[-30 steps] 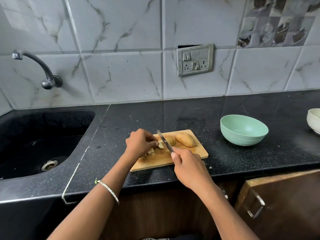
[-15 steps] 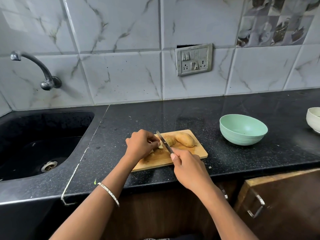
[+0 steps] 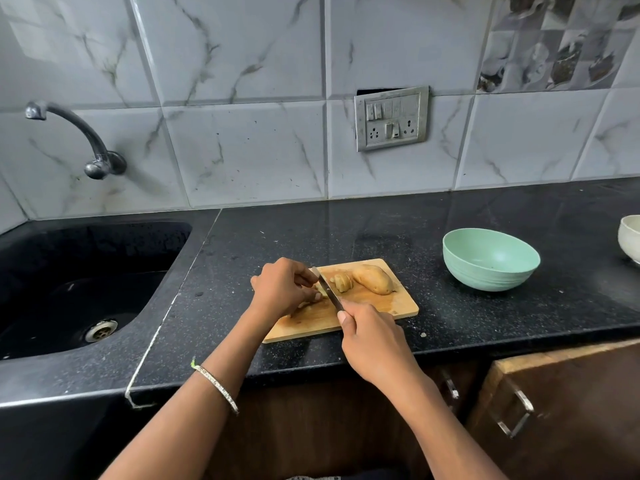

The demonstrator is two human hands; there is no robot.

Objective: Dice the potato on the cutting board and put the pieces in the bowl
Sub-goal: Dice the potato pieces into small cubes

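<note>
Wooden board (image 3: pixel 398 308) lies on a black speckled surface (image 3: pixel 450 216), near its front edge. On the board: uncut potato (image 3: pixel 374 279) at the far right; sliced piece (image 3: pixel 343 282) just beside it. Left hand (image 3: pixel 282 289) curls over pale cut pieces at the board's left. Right hand (image 3: pixel 372 341) grips a knife (image 3: pixel 327 287), blade angled between left hand and slices. Green bowl (image 3: pixel 490 259) stands right of the board, apart. White bowl (image 3: pixel 630 237) at the right edge. Black sink (image 3: pixel 79 282) left; tap (image 3: pixel 79 136) on the tiled wall; socket plate (image 3: pixel 391 117) above.
</note>
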